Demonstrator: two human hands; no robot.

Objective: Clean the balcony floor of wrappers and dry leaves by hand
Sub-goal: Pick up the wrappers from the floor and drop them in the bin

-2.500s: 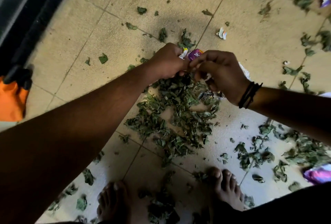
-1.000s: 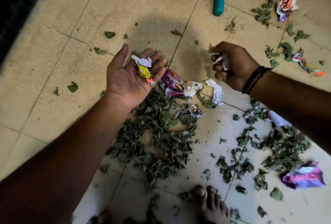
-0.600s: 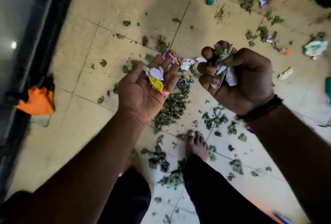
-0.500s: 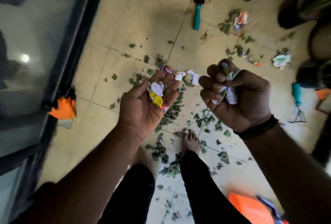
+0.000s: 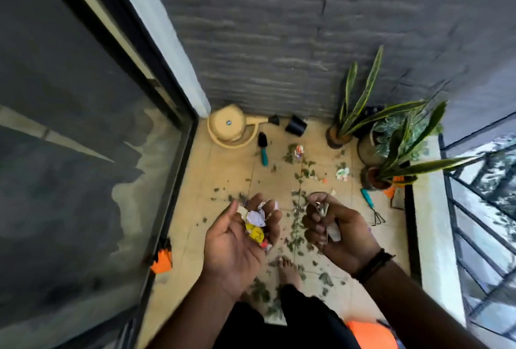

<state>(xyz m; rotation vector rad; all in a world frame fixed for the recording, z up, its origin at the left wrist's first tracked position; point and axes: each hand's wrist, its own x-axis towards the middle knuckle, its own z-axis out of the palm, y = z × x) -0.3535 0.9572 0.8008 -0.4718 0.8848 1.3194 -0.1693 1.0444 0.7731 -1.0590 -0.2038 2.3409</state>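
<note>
I see my left hand (image 5: 237, 239) palm-up with the fingers a little curled, cradling three crumpled paper wrappers (white, yellow, red) (image 5: 258, 225), while my right hand (image 5: 339, 232) is closed around a bunch of grey-white crumpled wrappers (image 5: 325, 217). On the beige tiled balcony floor (image 5: 201, 209) I count two more crumpled wrappers (image 5: 299, 150) lying apart among many scattered dry green leaves (image 5: 296, 225). The floor is narrow, between the dark glass sliding door (image 5: 83, 153) on the left and the white ledge with black railing (image 5: 435, 209) on the right, and three potted plants with long striped leaves (image 5: 391, 136) stand in the far right corner.

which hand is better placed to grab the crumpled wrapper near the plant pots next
Right, likely. The white crumpled wrapper lies on the right side of the floor, nearer the right hand. Though that hand already grips wrappers, the left hand lies palm-up cradling loose wrappers that could spill if it reached down.
</note>
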